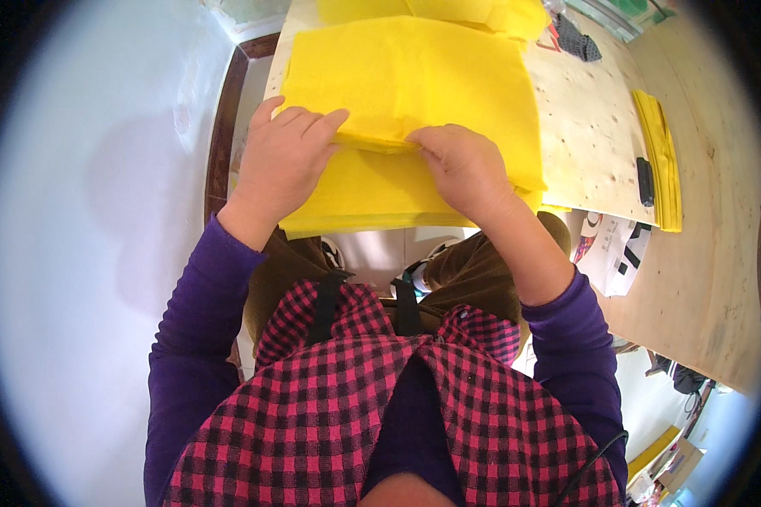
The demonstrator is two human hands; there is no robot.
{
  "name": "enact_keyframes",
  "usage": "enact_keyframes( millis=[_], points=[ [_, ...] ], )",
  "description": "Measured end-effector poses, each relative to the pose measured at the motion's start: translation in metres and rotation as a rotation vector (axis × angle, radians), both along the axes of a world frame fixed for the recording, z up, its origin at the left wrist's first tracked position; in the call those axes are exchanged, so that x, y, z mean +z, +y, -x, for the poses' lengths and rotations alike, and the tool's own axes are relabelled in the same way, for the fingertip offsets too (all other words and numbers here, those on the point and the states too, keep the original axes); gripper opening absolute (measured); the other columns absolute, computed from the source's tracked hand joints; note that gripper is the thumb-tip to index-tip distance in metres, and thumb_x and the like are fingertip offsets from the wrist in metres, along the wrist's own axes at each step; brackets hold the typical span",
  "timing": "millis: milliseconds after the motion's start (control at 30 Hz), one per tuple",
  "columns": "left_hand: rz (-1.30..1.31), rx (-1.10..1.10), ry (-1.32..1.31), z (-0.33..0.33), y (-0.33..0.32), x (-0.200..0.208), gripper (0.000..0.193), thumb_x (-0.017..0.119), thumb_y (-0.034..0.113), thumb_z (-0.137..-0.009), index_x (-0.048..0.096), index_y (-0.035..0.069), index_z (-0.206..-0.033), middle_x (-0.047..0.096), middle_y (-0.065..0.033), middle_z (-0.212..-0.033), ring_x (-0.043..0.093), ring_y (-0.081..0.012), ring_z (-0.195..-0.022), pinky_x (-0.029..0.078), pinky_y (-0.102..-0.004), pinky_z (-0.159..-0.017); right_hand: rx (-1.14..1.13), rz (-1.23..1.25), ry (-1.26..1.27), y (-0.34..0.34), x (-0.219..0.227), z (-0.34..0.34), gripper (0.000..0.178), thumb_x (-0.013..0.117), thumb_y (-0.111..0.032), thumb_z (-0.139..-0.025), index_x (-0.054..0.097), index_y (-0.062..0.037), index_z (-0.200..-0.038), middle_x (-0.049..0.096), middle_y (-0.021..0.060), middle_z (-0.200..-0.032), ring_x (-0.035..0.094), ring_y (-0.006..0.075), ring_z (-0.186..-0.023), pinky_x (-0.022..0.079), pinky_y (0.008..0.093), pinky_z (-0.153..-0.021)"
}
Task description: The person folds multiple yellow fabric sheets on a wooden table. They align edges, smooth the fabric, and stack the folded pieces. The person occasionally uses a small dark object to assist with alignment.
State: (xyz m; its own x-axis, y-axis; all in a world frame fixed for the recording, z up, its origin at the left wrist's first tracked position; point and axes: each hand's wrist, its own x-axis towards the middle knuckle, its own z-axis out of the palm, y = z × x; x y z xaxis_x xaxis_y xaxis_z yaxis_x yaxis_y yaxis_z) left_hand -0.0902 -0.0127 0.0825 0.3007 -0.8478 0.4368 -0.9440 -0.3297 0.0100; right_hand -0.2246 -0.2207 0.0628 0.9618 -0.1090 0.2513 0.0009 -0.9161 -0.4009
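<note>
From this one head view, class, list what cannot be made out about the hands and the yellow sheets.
- Left hand: fingertips rest on the yellow sheets; palm side hidden by its own back.
- Right hand: fingertips tucked under a fold, so the grip is hidden.
- Sheet count: layers overlap; edges too fine to count.
- Sheets' far end: cut off by the top edge.
- Small black object on the wooden table: too small to identify.

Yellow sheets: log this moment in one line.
left hand: flat on yellow sheets | right hand: pinching folded edge | surface: plywood table
</note>
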Motion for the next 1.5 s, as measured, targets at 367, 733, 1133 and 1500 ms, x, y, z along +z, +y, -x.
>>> enact_keyframes(
  millis=[367, 733, 1133, 1500],
  points=[
    [0.043, -0.098, 0.104, -0.005, 0.016, -0.032, 0.014, 0.063, 0.006, -0.076, 0.067, 0.007, -0.089, 0.067, -0.0067, -0.086, 0.062, -0.0270, -0.083, 0.046, -0.0396, -0.080, 0.076, 0.016, -0.021, 0.009, -0.014, 0.006, 0.020, 0.057, -0.009, -0.079, 0.065, -0.0085, -0.097, 0.065, 0.0069, -0.092, 0.061, 0.0285, -0.092, 0.052, 0.0407, -0.076],
    [-0.039, -0.147, -0.005, -0.024, -0.004, 0.005, 0.010, 0.058, 0.008, -0.077, 0.066, 0.008, -0.083, 0.065, -0.0064, -0.076, 0.061, -0.0261, -0.079, 0.045, -0.0383, -0.075, 0.082, -0.028, 0.023, 0.002, -0.020, -0.002, 0.021, 0.063, -0.006, -0.076, 0.064, -0.0050, -0.097, 0.063, 0.0103, -0.096, 0.059, 0.0316, -0.095, 0.050, 0.0401, -0.080],
    [-0.217, -0.293, -0.296, -0.017, -0.058, 0.049, 0.005, 0.060, 0.011, -0.072, 0.061, 0.013, -0.068, 0.061, -0.0021, -0.069, 0.060, -0.0212, -0.077, 0.044, -0.0338, -0.076, 0.191, -0.592, 0.254, -0.029, 0.002, 0.001, 0.035, 0.062, -0.027, -0.091, 0.063, 0.0012, -0.113, 0.063, 0.0127, -0.108, 0.060, 0.0197, -0.102, 0.046, 0.0316, -0.089],
    [-0.116, -0.201, -0.220, -0.010, -0.018, 0.038, 0.009, 0.059, 0.009, -0.074, 0.061, 0.009, -0.083, 0.061, -0.0056, -0.082, 0.059, -0.0232, -0.091, 0.042, -0.0431, -0.095, -0.105, 0.030, 0.012, -0.017, -0.038, -0.062, 0.051, 0.050, -0.030, -0.095, 0.045, -0.0012, -0.137, 0.043, 0.0198, -0.144, 0.039, 0.0331, -0.135, 0.031, 0.0434, -0.111]
  ],
)
